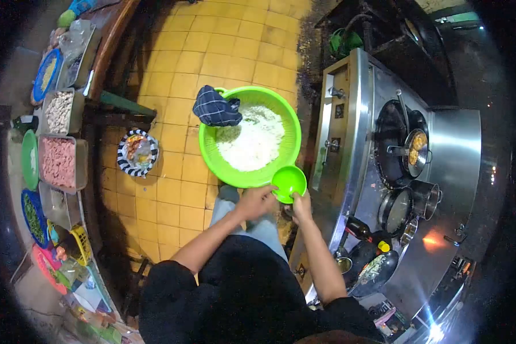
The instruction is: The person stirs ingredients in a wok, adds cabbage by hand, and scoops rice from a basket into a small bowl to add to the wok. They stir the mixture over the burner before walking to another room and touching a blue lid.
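My right hand (301, 208) grips a small bright green bowl (290, 179) at its near rim, thumb over the edge. On the bowl's left side, my left hand (257, 202) has its fingers curled in with the tips at the rim. The bowl is tilted so that its inside faces up, and nothing shows in it. Just beyond it stands a large green basin (296, 135) holding a white, rice-like heap (251, 143). A dark checked cloth (217, 108) hangs over the basin's far left rim.
On the right runs a steel stove counter (350, 114) with a wok (387, 143), a strainer of fried food (417, 148), pots and a bottle (358, 228). The left table bears a tray of pink meat (59, 162) and other trays. A striped basket (137, 153) sits on the tiled floor.
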Action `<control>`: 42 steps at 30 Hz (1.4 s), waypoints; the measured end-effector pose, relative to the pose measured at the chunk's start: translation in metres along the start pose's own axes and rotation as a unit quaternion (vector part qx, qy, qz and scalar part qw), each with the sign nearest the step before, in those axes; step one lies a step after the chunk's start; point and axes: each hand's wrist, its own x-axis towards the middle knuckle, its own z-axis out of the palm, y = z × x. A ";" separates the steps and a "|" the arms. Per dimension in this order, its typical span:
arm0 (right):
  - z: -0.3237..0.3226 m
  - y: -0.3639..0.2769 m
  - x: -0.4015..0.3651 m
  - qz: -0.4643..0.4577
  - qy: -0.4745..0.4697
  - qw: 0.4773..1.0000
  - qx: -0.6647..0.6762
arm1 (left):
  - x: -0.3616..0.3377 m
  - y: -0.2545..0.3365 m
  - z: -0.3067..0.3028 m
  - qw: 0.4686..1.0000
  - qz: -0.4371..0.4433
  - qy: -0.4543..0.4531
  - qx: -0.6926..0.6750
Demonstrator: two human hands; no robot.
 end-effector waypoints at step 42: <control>-0.072 0.262 -0.281 0.179 0.419 0.865 0.209 | 0.262 -0.150 0.015 0.943 -0.040 0.259 0.205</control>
